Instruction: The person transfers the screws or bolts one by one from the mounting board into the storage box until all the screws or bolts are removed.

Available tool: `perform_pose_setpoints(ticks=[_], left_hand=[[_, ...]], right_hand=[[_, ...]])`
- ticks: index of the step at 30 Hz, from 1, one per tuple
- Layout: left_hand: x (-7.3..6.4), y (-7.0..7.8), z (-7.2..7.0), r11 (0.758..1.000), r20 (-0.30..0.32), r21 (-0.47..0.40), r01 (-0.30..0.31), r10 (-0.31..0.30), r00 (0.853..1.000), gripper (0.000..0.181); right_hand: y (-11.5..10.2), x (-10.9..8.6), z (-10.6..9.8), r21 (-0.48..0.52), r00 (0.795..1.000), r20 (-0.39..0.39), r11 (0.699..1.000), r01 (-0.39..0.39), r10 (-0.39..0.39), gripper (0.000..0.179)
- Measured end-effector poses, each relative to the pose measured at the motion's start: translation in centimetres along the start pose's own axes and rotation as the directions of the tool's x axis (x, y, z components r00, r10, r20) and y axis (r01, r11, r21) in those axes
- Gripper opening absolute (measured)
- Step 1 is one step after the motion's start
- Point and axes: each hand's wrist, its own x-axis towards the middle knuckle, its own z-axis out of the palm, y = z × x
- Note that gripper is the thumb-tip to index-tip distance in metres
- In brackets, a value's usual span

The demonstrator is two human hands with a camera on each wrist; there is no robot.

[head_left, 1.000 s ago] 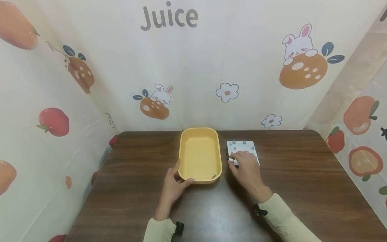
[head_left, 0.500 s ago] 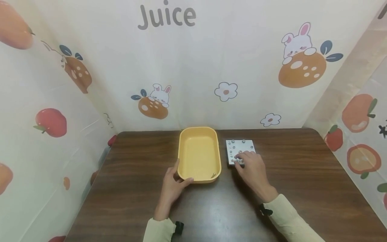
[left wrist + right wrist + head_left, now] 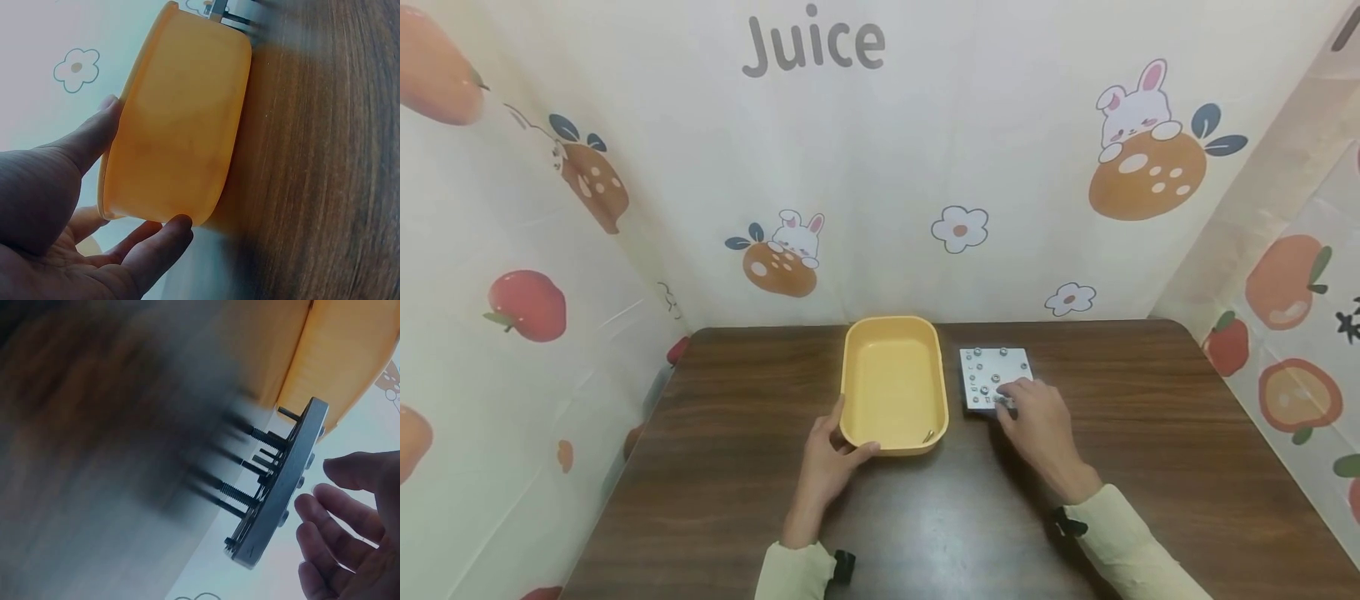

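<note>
A yellow plastic bin (image 3: 893,379) stands on the table, and my left hand (image 3: 829,462) holds its near left corner. In the left wrist view, the thumb (image 3: 94,134) is at the rim and a fingertip touches the bin's end wall. A small metal piece (image 3: 928,436), perhaps a screw, lies in the bin's near right corner. Right of the bin is a light metal plate (image 3: 983,372) with several screw heads on top. Threaded shanks (image 3: 240,495) stick out underneath it. My right hand (image 3: 1037,421) is over the plate's near right corner, thumb and fingers apart with nothing seen between them.
The brown wooden table (image 3: 730,467) extends on both sides of the bin and plate. A printed curtain (image 3: 880,167) hangs behind the table's back edge and along both sides. The bin and plate stand close together near the back edge.
My right hand has moved to the right across the plate, uncovering more screw heads on its left part. My left hand stays at the bin's corner.
</note>
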Motion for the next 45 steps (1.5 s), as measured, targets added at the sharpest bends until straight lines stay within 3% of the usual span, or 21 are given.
perform_pose_setpoints(ticks=[23,29,45], left_hand=[[0.0,-0.3,0.1,0.999,-0.015,0.031,0.022,-0.021,1.000,0.102],[0.0,-0.4,0.2,0.999,-0.016,0.009,0.038,-0.038,0.999,0.102],[-0.1,-0.1,0.1,1.000,-0.010,0.008,0.010,-0.010,1.000,0.101]], right_hand=[[0.9,-0.1,0.0,0.010,0.996,0.084,0.999,0.039,-0.040,0.017],[1.0,0.1,0.0,0.016,0.996,0.070,0.998,0.057,-0.057,0.011],[1.1,0.7,0.0,0.039,0.993,0.041,0.993,0.108,-0.109,0.009]])
